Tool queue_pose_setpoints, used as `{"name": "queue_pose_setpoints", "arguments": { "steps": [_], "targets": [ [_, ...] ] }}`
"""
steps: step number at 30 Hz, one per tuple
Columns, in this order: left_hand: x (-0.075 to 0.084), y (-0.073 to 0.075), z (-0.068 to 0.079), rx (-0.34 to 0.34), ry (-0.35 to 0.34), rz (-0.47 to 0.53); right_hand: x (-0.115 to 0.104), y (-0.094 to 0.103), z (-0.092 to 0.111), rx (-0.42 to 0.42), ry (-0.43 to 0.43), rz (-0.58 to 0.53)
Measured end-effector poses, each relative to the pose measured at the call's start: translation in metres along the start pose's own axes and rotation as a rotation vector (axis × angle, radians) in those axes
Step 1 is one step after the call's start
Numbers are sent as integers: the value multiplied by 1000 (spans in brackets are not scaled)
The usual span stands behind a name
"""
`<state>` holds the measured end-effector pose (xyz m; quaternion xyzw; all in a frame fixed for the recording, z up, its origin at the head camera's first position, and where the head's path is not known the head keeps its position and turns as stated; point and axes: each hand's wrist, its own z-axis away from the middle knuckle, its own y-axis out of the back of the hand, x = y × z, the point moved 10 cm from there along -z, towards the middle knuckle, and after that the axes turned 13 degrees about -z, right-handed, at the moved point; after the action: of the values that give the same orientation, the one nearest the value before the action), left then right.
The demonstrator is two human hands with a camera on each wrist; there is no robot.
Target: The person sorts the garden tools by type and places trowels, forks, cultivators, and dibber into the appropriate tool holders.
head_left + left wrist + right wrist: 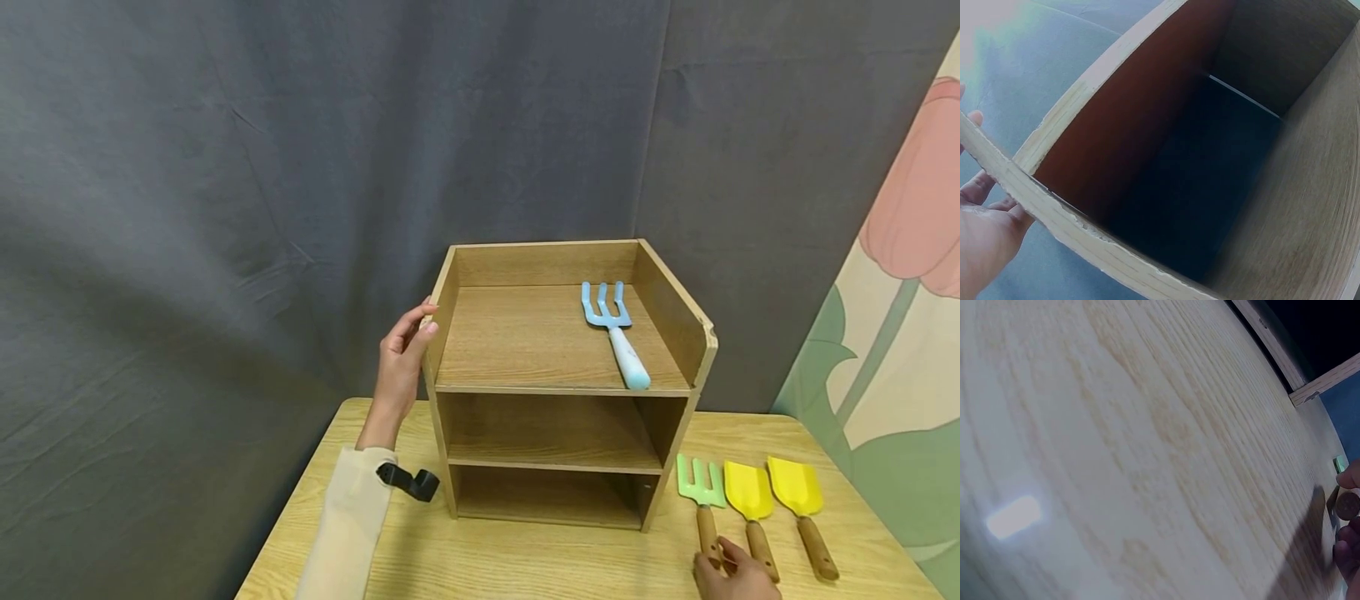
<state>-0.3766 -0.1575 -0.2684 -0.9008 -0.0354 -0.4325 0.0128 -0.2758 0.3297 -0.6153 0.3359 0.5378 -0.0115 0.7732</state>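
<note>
My left hand point(401, 362) holds the left side panel of a small wooden shelf point(525, 333) near its upper front edge. In the left wrist view, fingers of the left hand point(991, 244) show on both sides of the panel edge. At the lower right, my right hand point(735, 579) pinches the wooden handle of a green hand fork point(705, 492), which lies on the table point(525, 567). The round handle end point(1349, 506) shows between thumb and fingers in the right wrist view. A light blue hand fork point(618, 333) lies on the shelf's top board, tines toward the back.
Two yellow toy shovels with wooden handles, a nearer one point(748, 492) and an outer one point(797, 487), lie right of the green fork. Two lower compartments open toward the front of the shelf. A grey curtain point(337, 167) hangs behind, with a flower-patterned wall point(900, 358) at right.
</note>
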Motion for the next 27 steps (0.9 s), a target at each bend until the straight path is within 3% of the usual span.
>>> {"name": "queue_pose_setpoints", "arguments": {
  "steps": [11, 21, 27],
  "targets": [
    [0, 0, -1, 2, -13, 13, 1, 2, -1, 41, -19, 12],
    [1, 0, -1, 1, -19, 7, -5, 6, -2, 140, 48, -30],
    [1, 0, -1, 1, -15, 1, -3, 7, -1, 158, 39, -57]
  ]
}}
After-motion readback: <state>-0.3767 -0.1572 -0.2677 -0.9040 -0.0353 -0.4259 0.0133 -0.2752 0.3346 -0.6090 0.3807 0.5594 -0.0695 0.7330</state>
